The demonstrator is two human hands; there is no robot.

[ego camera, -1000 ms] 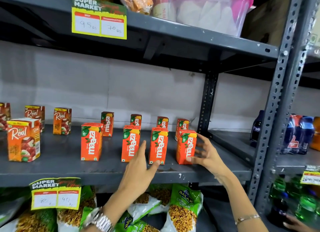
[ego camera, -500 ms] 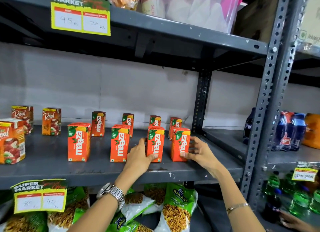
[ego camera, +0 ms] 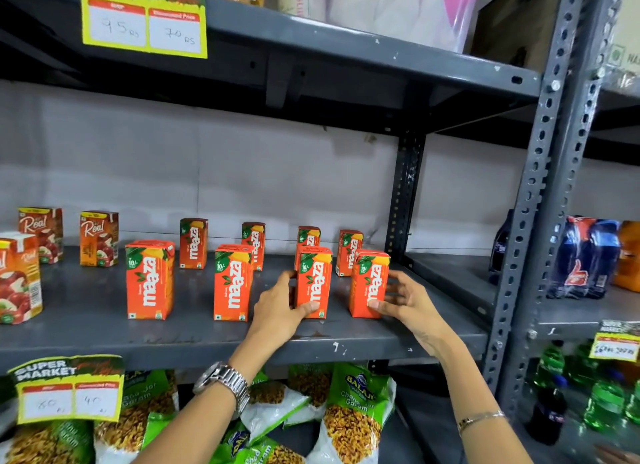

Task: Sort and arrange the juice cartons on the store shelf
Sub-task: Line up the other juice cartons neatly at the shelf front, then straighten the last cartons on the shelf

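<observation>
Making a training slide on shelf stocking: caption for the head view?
Left hand and right hand each grip a front-row Maaza carton on the grey shelf.

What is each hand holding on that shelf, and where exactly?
The left hand grips the third front-row Maaza carton near its base; the right hand grips the rightmost front-row Maaza carton by its lower right side.

maaza cartons [ego camera: 233, 283] right of real cartons [ego camera: 98, 238], on shelf [ego camera: 86, 328]

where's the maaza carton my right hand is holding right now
In the head view, that Maaza carton stands rightmost in the front row on the middle shelf, gripped by your right hand, beside the carton your left hand holds.
</observation>
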